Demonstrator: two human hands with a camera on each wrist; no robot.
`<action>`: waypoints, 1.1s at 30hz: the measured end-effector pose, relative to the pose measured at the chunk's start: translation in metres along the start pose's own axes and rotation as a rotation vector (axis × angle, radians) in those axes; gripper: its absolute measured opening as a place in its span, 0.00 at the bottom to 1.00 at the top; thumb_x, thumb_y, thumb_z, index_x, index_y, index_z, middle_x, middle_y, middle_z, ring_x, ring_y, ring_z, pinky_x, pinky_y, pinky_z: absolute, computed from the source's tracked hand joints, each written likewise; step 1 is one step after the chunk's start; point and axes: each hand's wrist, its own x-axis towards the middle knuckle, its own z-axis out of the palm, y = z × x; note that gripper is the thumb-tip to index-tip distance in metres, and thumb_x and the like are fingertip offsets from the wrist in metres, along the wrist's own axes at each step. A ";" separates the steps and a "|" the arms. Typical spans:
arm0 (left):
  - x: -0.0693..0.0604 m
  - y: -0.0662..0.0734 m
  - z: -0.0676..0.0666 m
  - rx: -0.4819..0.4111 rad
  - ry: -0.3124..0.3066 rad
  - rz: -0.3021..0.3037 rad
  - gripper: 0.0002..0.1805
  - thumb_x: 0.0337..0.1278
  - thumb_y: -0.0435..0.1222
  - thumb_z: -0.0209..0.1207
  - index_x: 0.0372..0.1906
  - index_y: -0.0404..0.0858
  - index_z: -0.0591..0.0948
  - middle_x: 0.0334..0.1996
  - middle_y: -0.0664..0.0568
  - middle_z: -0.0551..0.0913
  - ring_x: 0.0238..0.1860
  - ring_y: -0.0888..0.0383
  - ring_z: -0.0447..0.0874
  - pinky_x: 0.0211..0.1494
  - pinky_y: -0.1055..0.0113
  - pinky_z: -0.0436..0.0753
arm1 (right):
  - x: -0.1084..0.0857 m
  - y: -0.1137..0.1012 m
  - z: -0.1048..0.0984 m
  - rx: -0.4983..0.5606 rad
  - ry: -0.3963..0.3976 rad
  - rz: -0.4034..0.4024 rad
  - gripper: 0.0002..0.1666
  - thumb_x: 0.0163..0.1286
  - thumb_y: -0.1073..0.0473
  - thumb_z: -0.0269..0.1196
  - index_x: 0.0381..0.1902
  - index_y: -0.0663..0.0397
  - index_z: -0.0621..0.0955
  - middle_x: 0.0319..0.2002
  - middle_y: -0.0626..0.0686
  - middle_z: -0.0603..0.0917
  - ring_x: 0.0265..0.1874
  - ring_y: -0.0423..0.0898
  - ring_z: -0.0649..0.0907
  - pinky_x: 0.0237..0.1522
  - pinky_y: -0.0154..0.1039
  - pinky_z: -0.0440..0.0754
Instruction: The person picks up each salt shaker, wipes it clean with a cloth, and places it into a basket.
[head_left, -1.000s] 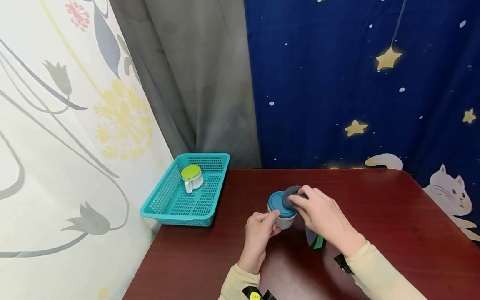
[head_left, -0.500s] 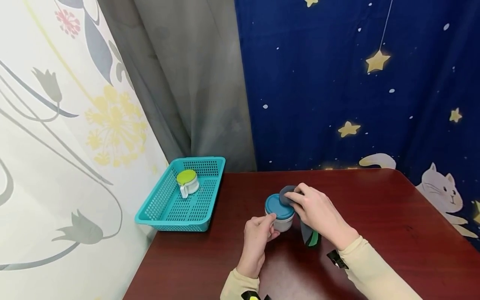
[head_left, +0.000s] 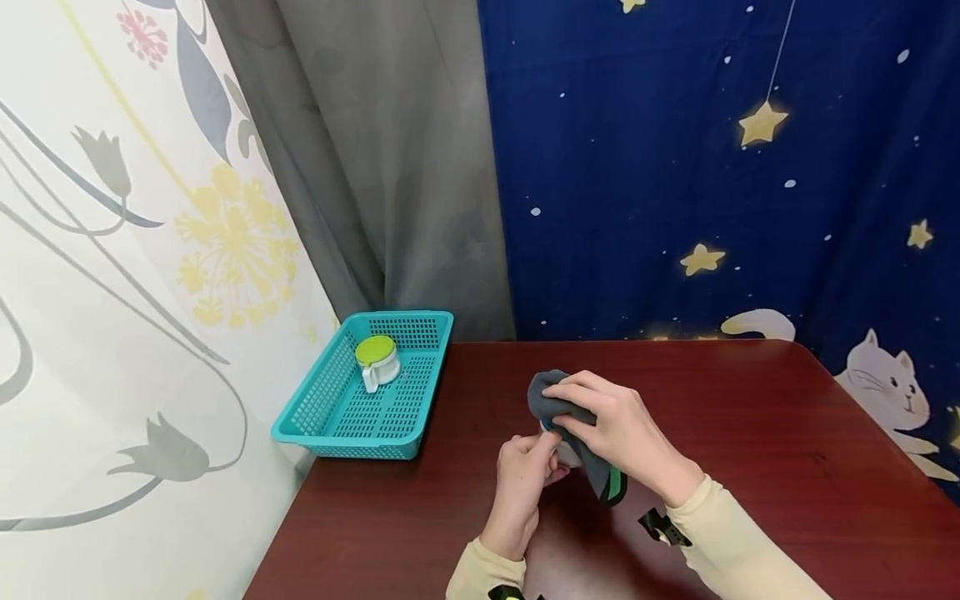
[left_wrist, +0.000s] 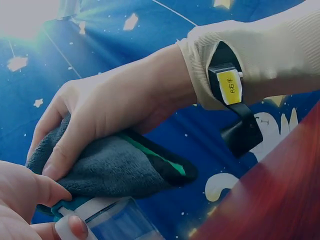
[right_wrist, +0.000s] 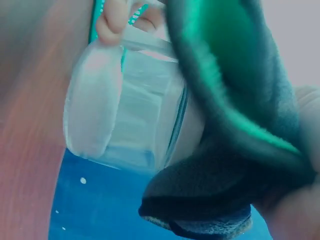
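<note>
My left hand [head_left: 519, 479] holds a small clear jar [head_left: 567, 455] by its handle side, thumb on top near the lid's edge. The teal-blue lid [left_wrist: 62, 206] shows only as a strip in the left wrist view. Over the lid lies a dark grey cloth [head_left: 551, 398] with a green-and-black edge, gripped by my right hand [head_left: 618, 425]. One end of the cloth hangs down the jar's right side. In the right wrist view, the jar [right_wrist: 142, 105] appears tilted beside the cloth [right_wrist: 280, 85]; my left fingertips touch its handle.
A teal perforated basket [head_left: 360, 447] stands on the left of the dark red table [head_left: 712, 400]. Inside it sits a white-handled jar with a lime-green lid [head_left: 375, 350]. Behind the table hang a grey curtain [head_left: 442, 208] and a blue starry one [head_left: 637, 167].
My right hand has moved the cloth leftward from the lid's right edge across its top, covering the blue lid in the head view. The left hand keeps its hold on the jar.
</note>
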 end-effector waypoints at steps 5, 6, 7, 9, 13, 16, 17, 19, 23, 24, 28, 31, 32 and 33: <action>0.001 -0.003 -0.002 0.000 0.032 -0.016 0.22 0.53 0.36 0.65 0.18 0.19 0.74 0.29 0.48 0.72 0.34 0.50 0.76 0.35 0.52 0.87 | -0.006 -0.001 0.002 -0.010 0.013 0.076 0.32 0.56 0.60 0.78 0.58 0.39 0.83 0.57 0.46 0.77 0.52 0.42 0.81 0.45 0.43 0.84; 0.001 -0.003 -0.002 -0.002 0.034 -0.014 0.23 0.53 0.36 0.65 0.18 0.19 0.75 0.30 0.48 0.72 0.33 0.51 0.76 0.35 0.51 0.87 | -0.007 -0.001 0.003 -0.006 0.020 0.094 0.33 0.55 0.61 0.79 0.59 0.39 0.83 0.58 0.46 0.76 0.52 0.43 0.81 0.46 0.44 0.84; 0.001 -0.003 -0.002 -0.004 0.034 -0.012 0.23 0.53 0.36 0.66 0.18 0.19 0.75 0.30 0.48 0.72 0.33 0.51 0.76 0.35 0.51 0.87 | -0.008 -0.001 0.003 -0.002 0.026 0.110 0.34 0.55 0.61 0.79 0.60 0.38 0.82 0.58 0.46 0.76 0.52 0.43 0.81 0.47 0.45 0.84; 0.002 -0.002 -0.003 -0.009 0.038 -0.007 0.23 0.53 0.36 0.66 0.18 0.19 0.75 0.30 0.48 0.72 0.32 0.52 0.76 0.36 0.51 0.87 | -0.009 -0.001 0.004 0.007 0.030 0.138 0.35 0.55 0.62 0.78 0.61 0.37 0.81 0.57 0.45 0.76 0.53 0.42 0.80 0.49 0.45 0.84; 0.002 -0.001 -0.003 -0.017 0.044 -0.005 0.22 0.52 0.35 0.65 0.18 0.19 0.75 0.30 0.48 0.72 0.29 0.53 0.78 0.35 0.53 0.87 | -0.011 -0.001 0.007 -0.006 0.022 0.140 0.33 0.56 0.64 0.78 0.59 0.37 0.82 0.56 0.43 0.78 0.54 0.43 0.79 0.50 0.45 0.83; 0.000 -0.001 -0.004 -0.016 0.045 -0.013 0.21 0.52 0.34 0.65 0.18 0.19 0.74 0.29 0.49 0.71 0.26 0.52 0.79 0.34 0.54 0.87 | -0.012 -0.002 0.010 -0.067 0.012 0.103 0.31 0.56 0.64 0.77 0.57 0.37 0.83 0.54 0.44 0.79 0.53 0.44 0.78 0.47 0.46 0.83; 0.000 -0.001 -0.004 -0.015 0.043 -0.016 0.22 0.52 0.35 0.66 0.18 0.18 0.74 0.29 0.49 0.71 0.25 0.52 0.79 0.34 0.54 0.87 | -0.012 -0.001 0.010 -0.093 0.013 0.089 0.31 0.56 0.63 0.77 0.56 0.38 0.84 0.54 0.44 0.79 0.52 0.45 0.78 0.45 0.46 0.83; -0.001 -0.002 -0.004 -0.014 0.039 -0.019 0.23 0.53 0.36 0.67 0.18 0.18 0.74 0.29 0.48 0.71 0.24 0.52 0.80 0.34 0.55 0.87 | -0.011 0.002 0.011 -0.138 0.024 0.075 0.30 0.56 0.64 0.77 0.56 0.39 0.84 0.52 0.45 0.79 0.49 0.45 0.79 0.43 0.46 0.84; -0.002 0.000 -0.004 -0.018 0.025 -0.016 0.25 0.53 0.38 0.69 0.19 0.19 0.76 0.29 0.48 0.72 0.24 0.52 0.81 0.34 0.55 0.87 | -0.006 0.014 0.012 -0.150 0.070 0.116 0.29 0.58 0.66 0.76 0.57 0.42 0.83 0.48 0.46 0.79 0.47 0.45 0.81 0.44 0.46 0.85; -0.002 0.001 -0.004 -0.021 0.022 -0.018 0.24 0.53 0.39 0.69 0.18 0.20 0.77 0.29 0.48 0.73 0.24 0.52 0.81 0.34 0.55 0.87 | -0.005 0.016 0.012 -0.141 0.080 0.133 0.29 0.58 0.66 0.75 0.57 0.43 0.83 0.48 0.46 0.79 0.47 0.45 0.82 0.45 0.46 0.85; -0.003 0.001 -0.003 -0.026 0.019 -0.023 0.23 0.55 0.38 0.68 0.16 0.23 0.77 0.30 0.48 0.73 0.24 0.53 0.80 0.34 0.54 0.87 | -0.005 0.024 0.014 -0.112 0.089 0.159 0.29 0.59 0.66 0.75 0.58 0.43 0.83 0.48 0.45 0.79 0.47 0.44 0.83 0.46 0.45 0.85; -0.003 0.001 -0.003 -0.028 0.009 -0.032 0.22 0.56 0.38 0.68 0.15 0.27 0.77 0.32 0.48 0.75 0.23 0.54 0.80 0.35 0.54 0.87 | -0.006 0.026 0.015 -0.107 0.090 0.154 0.29 0.59 0.66 0.75 0.58 0.42 0.83 0.48 0.45 0.79 0.47 0.43 0.83 0.46 0.45 0.85; -0.003 0.001 -0.004 -0.027 0.003 -0.034 0.22 0.56 0.38 0.67 0.14 0.27 0.77 0.33 0.47 0.75 0.23 0.54 0.80 0.35 0.54 0.87 | -0.006 0.026 0.016 -0.104 0.090 0.156 0.29 0.59 0.66 0.75 0.58 0.42 0.83 0.49 0.45 0.80 0.47 0.43 0.83 0.47 0.45 0.85; -0.002 0.001 -0.004 -0.026 -0.004 -0.040 0.22 0.56 0.39 0.68 0.14 0.28 0.77 0.34 0.47 0.76 0.22 0.54 0.80 0.35 0.54 0.87 | -0.007 0.026 0.016 -0.103 0.090 0.159 0.29 0.59 0.66 0.75 0.58 0.42 0.83 0.49 0.44 0.80 0.48 0.43 0.83 0.47 0.45 0.85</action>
